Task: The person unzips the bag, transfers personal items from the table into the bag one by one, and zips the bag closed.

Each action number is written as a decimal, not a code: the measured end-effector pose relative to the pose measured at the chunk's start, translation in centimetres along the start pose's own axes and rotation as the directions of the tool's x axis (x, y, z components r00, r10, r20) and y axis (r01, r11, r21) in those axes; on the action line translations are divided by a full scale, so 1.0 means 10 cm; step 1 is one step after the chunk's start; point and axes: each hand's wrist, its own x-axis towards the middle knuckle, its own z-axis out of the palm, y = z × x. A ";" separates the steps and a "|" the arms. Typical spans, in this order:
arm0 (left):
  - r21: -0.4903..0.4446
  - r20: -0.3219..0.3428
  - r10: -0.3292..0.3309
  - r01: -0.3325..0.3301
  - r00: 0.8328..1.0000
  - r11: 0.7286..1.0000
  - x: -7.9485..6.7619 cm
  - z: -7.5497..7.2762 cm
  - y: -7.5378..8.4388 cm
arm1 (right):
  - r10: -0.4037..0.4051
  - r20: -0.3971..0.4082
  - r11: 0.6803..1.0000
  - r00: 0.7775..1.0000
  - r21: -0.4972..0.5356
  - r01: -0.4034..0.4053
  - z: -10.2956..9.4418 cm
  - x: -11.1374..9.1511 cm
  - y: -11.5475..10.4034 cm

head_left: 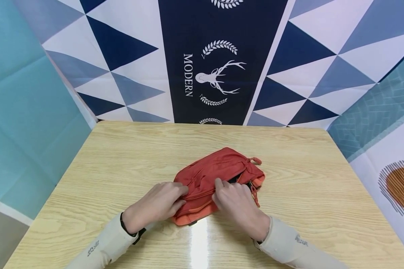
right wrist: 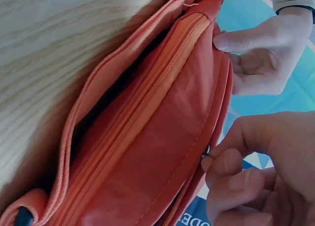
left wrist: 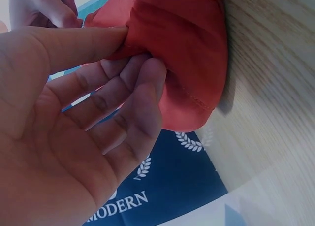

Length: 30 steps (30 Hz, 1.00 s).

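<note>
A red waist bag (head_left: 207, 172) with orange trim lies on the wooden table in the head view. My left hand (head_left: 158, 201) pinches the fabric at the bag's left end, with the thumb on one side and fingers on the other. In the right wrist view, the small metal zipper pull (right wrist: 205, 151) is pinched between thumb and forefinger of my right hand (right wrist: 261, 172). To the right of that hand, part of the zipper gapes and shows a dark inside (head_left: 235, 178). A second, orange zipper (right wrist: 147, 98) runs along the bag and looks closed.
An orange webbing strap (right wrist: 74, 122) runs along the bag's side. Red cord pulls (head_left: 255, 196) hang at its right end. The wooden table (head_left: 121, 160) extends around the bag, with a patterned cloth (head_left: 138, 67) behind its far edge.
</note>
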 end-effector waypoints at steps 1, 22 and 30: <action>0.001 0.001 0.001 -0.001 1.000 1.000 0.00 0.00 0.00 | 0.003 0.001 1.000 1.000 0.001 -0.003 0.00 -0.01 0.01; -0.017 0.010 -0.003 0.003 1.000 1.000 0.00 0.03 -0.01 | 0.065 -0.037 0.997 0.997 0.049 -0.064 0.03 -0.16 0.51; -0.010 0.011 -0.005 0.005 1.000 1.000 -0.01 0.02 -0.01 | 0.125 0.034 0.991 0.992 0.053 -0.127 0.00 -0.12 0.63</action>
